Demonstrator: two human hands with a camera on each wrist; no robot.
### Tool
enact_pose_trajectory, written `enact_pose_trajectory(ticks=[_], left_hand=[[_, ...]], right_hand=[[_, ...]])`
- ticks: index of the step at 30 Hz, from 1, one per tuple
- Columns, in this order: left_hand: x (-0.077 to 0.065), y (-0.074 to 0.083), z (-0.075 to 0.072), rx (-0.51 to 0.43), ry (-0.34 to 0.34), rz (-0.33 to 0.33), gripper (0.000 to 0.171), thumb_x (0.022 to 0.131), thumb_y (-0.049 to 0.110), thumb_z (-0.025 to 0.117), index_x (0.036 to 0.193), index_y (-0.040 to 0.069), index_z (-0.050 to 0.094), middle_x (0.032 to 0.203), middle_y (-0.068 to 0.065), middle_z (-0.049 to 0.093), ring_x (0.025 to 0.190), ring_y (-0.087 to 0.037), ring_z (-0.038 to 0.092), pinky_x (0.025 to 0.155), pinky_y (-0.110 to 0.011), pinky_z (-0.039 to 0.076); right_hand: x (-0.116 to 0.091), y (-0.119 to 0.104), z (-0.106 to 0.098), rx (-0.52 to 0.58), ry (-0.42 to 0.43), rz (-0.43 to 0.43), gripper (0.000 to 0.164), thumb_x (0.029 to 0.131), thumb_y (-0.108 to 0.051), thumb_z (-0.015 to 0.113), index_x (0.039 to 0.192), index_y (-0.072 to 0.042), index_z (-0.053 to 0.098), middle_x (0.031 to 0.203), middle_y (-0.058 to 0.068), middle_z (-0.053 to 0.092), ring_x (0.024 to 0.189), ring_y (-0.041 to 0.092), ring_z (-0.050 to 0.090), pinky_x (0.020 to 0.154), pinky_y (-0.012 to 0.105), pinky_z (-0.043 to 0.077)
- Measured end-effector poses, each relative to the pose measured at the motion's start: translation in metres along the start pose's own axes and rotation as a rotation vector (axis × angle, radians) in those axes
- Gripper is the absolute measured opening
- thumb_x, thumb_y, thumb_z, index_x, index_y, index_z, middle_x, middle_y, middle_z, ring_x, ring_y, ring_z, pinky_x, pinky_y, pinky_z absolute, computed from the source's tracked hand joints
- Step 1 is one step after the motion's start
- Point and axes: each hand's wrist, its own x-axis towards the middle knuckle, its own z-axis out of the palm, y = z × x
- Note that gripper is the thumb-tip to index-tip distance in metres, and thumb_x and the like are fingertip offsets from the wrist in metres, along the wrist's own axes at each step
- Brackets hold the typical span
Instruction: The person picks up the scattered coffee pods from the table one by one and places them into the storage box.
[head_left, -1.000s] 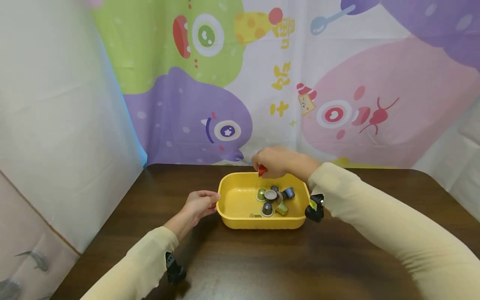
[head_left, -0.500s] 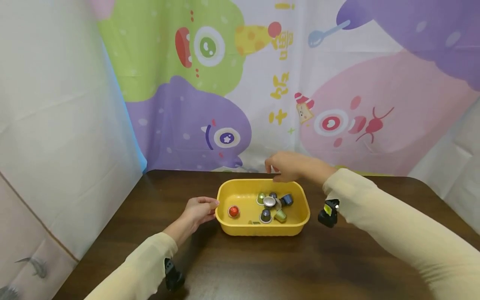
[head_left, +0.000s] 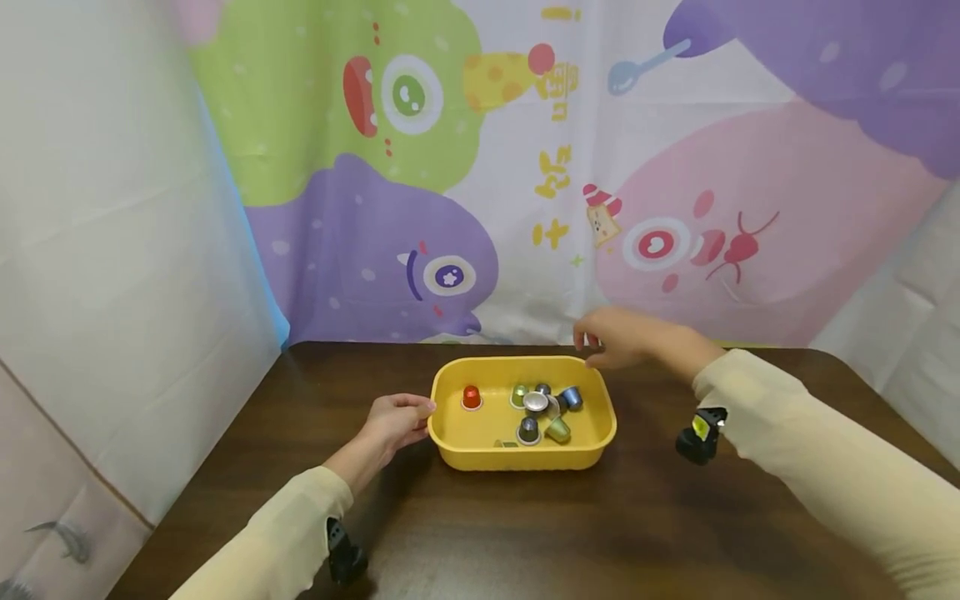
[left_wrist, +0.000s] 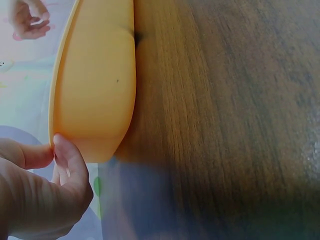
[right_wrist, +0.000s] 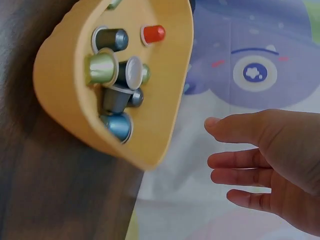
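Note:
A yellow tray (head_left: 517,460) with rounded corners stands on the table, several coffee capsules inside it. My left hand (head_left: 395,419) pinches its left rim between thumb and fingers, as the left wrist view also shows. At the tray's left, a red coffee capsule (head_left: 471,397) stands apart from the others. Grouped toward the right are a blue capsule (head_left: 572,397), a dark capsule (head_left: 528,430), a green capsule (head_left: 558,430) and some more. My right hand (head_left: 618,336) hovers past the tray's far right corner, its fingers loosely extended and holding nothing (right_wrist: 280,160).
The dark wooden table (head_left: 480,533) reaches back to a hanging cloth (head_left: 420,225) printed with cartoon monsters. White cloth (head_left: 120,217) also hangs along the left side. A small black camera sits on each wrist.
The red capsule has left my right hand; it tumbled into the tray's left part and now stands upright. My right hand has moved away to the right. My left hand keeps holding the rim.

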Motion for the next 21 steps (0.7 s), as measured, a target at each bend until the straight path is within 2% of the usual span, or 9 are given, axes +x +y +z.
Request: enact_pose_trajectory(ticks=[5,12,21], left_hand=[[0.001,0.002,-0.002,-0.001,0.007,-0.003,0.022,0.093,0.011,0.062,0.110,-0.002,0.062,0.098,-0.010,0.056,0.075,-0.014,0.057,0.068,-0.021,0.057],[0.001,0.000,-0.002,-0.019,-0.004,0.008,0.022,0.092,0.009,0.062,0.110,-0.004,0.062,0.093,-0.008,0.057,0.072,-0.012,0.057,0.062,-0.018,0.054],[0.003,-0.002,-0.001,-0.023,-0.011,0.012,0.023,0.093,0.010,0.061,0.111,-0.004,0.062,0.092,-0.008,0.057,0.072,-0.012,0.056,0.061,-0.017,0.053]], right_hand=[[-0.014,0.016,0.005,0.050,0.012,0.052,0.018,0.081,-0.013,0.074,0.094,-0.005,0.064,0.081,0.007,0.060,0.073,0.016,0.051,0.069,0.030,0.046],[-0.039,0.038,0.017,0.066,0.024,0.117,0.019,0.080,-0.013,0.075,0.093,-0.006,0.062,0.076,0.004,0.057,0.070,0.015,0.051,0.065,0.028,0.044],[-0.067,0.065,0.039,0.068,0.051,0.205,0.021,0.079,-0.017,0.077,0.090,-0.007,0.062,0.078,0.004,0.059,0.072,0.014,0.050,0.063,0.027,0.042]])
